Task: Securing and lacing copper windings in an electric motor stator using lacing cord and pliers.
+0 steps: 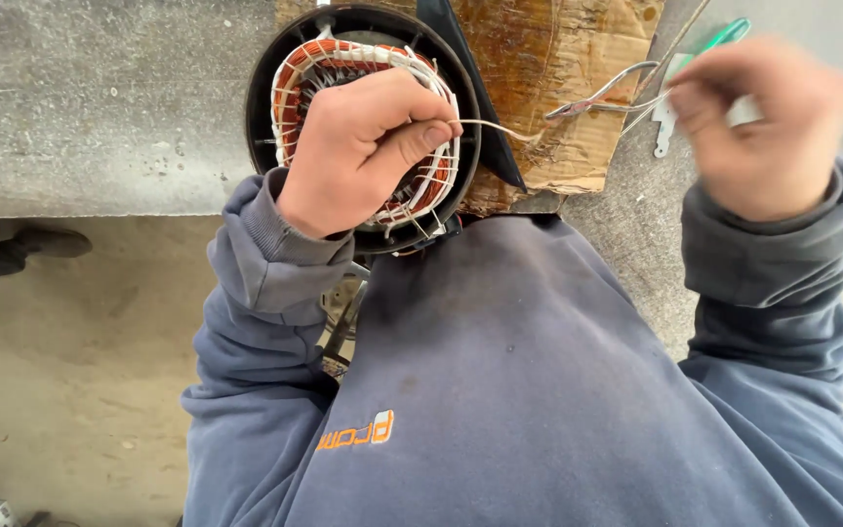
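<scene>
**Stator and cord**

While resting on the grey surface [100, 107], stator [368, 59] sits at the edge, against the torso. Left hand [358, 146] on the windings, thumb and forefinger pinched on white cord [495, 127]. Cardboard [558, 68] beneath. Right hand [758, 127], blurred, closed around pliers [602, 95] with green handles.

My right hand [758, 127] is blurring with motion, so my grip on the green-handled tool [724, 37] is unclear. My left hand [358, 146] is covering the middle of the motor stator [363, 127], whose top is running off the upper edge. My torso is hiding its lower rim.
</scene>
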